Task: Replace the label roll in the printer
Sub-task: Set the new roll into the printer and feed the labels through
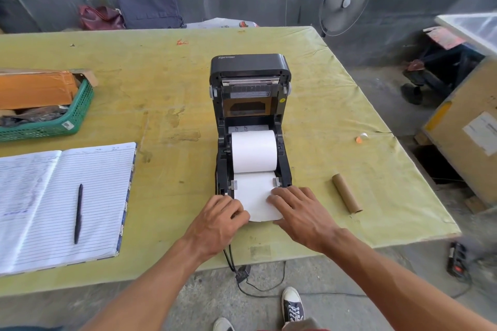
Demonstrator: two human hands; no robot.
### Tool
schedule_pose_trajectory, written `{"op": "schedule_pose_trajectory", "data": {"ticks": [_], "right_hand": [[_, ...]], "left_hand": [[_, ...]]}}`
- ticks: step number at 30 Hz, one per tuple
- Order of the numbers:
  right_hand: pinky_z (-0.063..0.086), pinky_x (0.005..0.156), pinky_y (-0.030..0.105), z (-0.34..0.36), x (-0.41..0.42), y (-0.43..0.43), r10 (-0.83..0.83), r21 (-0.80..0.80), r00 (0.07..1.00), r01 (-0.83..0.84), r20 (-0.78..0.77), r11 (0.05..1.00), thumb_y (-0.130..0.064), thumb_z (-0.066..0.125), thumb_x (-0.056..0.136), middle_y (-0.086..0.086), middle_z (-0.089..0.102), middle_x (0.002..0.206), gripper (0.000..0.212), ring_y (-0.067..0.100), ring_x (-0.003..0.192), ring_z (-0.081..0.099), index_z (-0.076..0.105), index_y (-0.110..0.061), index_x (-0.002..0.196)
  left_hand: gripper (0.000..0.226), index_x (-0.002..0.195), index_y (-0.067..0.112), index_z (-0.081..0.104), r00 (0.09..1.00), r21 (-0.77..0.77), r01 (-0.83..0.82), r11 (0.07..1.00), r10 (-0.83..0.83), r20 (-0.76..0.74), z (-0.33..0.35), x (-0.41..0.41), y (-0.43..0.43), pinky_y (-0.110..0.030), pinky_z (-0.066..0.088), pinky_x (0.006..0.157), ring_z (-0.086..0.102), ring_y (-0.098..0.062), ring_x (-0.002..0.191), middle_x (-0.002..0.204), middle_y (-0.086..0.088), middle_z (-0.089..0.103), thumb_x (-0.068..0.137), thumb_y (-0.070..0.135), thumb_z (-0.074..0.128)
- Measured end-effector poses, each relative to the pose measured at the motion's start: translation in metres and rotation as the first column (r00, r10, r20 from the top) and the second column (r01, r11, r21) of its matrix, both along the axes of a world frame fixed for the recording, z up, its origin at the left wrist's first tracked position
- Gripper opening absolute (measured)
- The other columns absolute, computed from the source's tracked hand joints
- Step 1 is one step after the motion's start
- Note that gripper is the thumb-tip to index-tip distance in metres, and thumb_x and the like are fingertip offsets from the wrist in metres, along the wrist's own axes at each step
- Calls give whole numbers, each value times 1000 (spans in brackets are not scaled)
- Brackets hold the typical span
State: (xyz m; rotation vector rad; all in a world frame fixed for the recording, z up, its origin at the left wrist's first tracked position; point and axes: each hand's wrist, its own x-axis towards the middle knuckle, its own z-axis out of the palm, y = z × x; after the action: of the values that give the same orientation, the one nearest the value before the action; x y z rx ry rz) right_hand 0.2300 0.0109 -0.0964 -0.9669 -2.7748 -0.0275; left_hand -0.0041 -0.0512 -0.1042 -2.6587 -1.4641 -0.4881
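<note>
A black label printer stands on the yellow-green table with its lid raised. A full white label roll sits in its bay. The loose paper end runs forward between two grey guides and out over the printer's front edge. My left hand pinches the left side of that paper end. Fingers of my right hand lie flat on its right side. An empty brown cardboard core lies on the table to the right of the printer.
An open lined notebook with a black pen lies at the left. A green basket with a brown parcel sits behind it. Printer cables hang off the table's front edge. A cardboard box and a fan stand to the right.
</note>
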Motion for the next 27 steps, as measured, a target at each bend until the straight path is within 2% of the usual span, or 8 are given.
{"op": "schedule_pose_trajectory", "data": {"ticks": [3, 5, 8, 10, 13, 16, 24, 27], "right_hand": [[53, 74, 40, -1, -1, -1, 22, 34, 998, -20, -66, 999, -2, 78, 74, 4, 70, 106, 22, 29, 88, 64, 64, -11, 89], [52, 73, 39, -1, -1, -1, 58, 44, 994, -54, -93, 998, 4, 76, 73, 2, 70, 97, 23, 28, 83, 63, 62, -10, 84], [52, 74, 40, -3, 4, -2, 110, 47, 991, -107, -78, 993, 0, 73, 78, 3, 70, 99, 18, 29, 85, 62, 60, -11, 85], [56, 77, 42, 0, 6, -2, 90, 25, 995, -89, -43, 996, -12, 81, 76, 5, 71, 109, 24, 30, 92, 66, 64, -11, 92], [59, 81, 43, 2, 5, -1, 30, -20, 1000, -31, -5, 999, -11, 89, 61, 7, 71, 123, 56, 29, 100, 69, 71, -11, 114], [59, 81, 42, 3, 4, -1, 91, 10, 994, -90, -62, 996, -1, 86, 61, 7, 75, 116, 48, 29, 97, 71, 76, -10, 107], [60, 81, 41, 5, 8, -9, 167, 29, 984, -166, -66, 986, -6, 86, 64, 8, 75, 115, 41, 29, 96, 71, 77, -8, 104], [59, 84, 43, 5, 11, -10, 181, 6, 983, -181, -31, 984, -9, 82, 67, 8, 74, 118, 39, 28, 98, 71, 77, -10, 105]], "left_hand": [[11, 93, 15, 58, 999, -48, 39, 998, -40, -28, -2, -2, 0, -32, 46, 79, 52, -18, 81, 88, 0, 57, 89, 22, 66], [33, 108, 12, 60, 998, -66, -15, 998, 11, -65, -4, -5, 1, -41, 48, 90, 56, -21, 97, 105, -5, 61, 84, 32, 71], [60, 126, 2, 61, 989, -50, -104, 993, 98, -112, -4, -4, 3, -55, 46, 100, 60, -31, 114, 123, -17, 63, 68, -8, 74], [65, 127, 2, 62, 991, -23, -84, 996, 81, -103, -5, -3, 3, -56, 45, 101, 61, -33, 115, 125, -19, 64, 65, -17, 70], [66, 129, 5, 62, 997, -8, -39, 999, 39, -73, -8, -3, 2, -55, 45, 102, 61, -32, 118, 129, -19, 63, 66, -14, 71], [69, 130, 7, 61, 998, -39, -12, 999, 10, -66, -11, -5, -3, -54, 45, 102, 57, -31, 123, 133, -18, 60, 65, -11, 73], [73, 133, 11, 58, 995, -68, 35, 997, -41, -93, -13, -6, -9, -56, 42, 104, 52, -32, 128, 139, -21, 55, 64, -1, 77], [68, 132, 12, 59, 991, -109, 41, 993, -54, -124, -13, -5, -11, -57, 41, 104, 53, -33, 127, 138, -21, 55, 67, 8, 76]]}}
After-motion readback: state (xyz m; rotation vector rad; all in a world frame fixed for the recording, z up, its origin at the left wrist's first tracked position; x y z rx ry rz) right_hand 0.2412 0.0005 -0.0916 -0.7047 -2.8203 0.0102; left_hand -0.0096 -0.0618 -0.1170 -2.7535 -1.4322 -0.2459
